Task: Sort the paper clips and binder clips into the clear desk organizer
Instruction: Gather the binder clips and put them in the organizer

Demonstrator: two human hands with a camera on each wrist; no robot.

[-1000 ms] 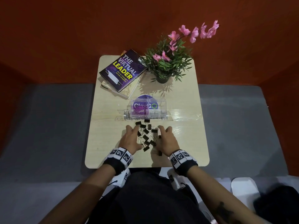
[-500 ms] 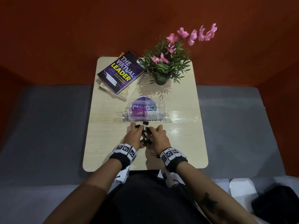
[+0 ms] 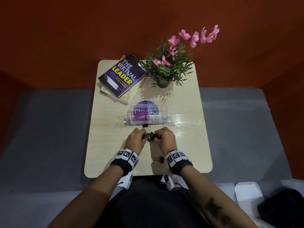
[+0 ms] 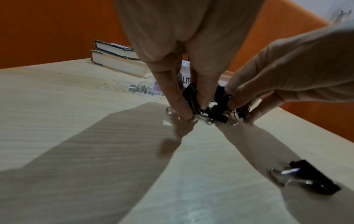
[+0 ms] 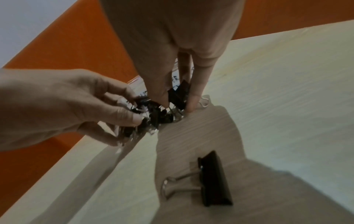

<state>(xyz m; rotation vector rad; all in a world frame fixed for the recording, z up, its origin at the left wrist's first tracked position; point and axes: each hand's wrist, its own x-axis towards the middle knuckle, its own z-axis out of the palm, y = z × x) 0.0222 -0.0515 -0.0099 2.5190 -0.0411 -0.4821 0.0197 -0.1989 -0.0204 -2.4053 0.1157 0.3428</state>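
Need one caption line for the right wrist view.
Both hands gather black binder clips; one stray clip lies behind.

Surface: pale wood-grain table [image 3: 105, 145] with rounded corners.
11 o'clock: two stacked books [image 3: 122, 76], top cover reading "The Virtual Leader".
1 o'clock: potted plant [image 3: 166, 69] with pink flowers, just beside the books.
Centre: clear desk organizer [image 3: 158, 116], purple paper clips [image 3: 140, 116] in its left compartment; clear tape [image 3: 185, 121] shining to its 3 o'clock.
6 o'clock of organizer: black binder clips [image 3: 150, 137] bunched on the wood, one clip [image 3: 145, 127] just in front of the organizer.
Near edge, 5 o'clock: lone binder clip [image 3: 159, 159], well apart from the bunch.
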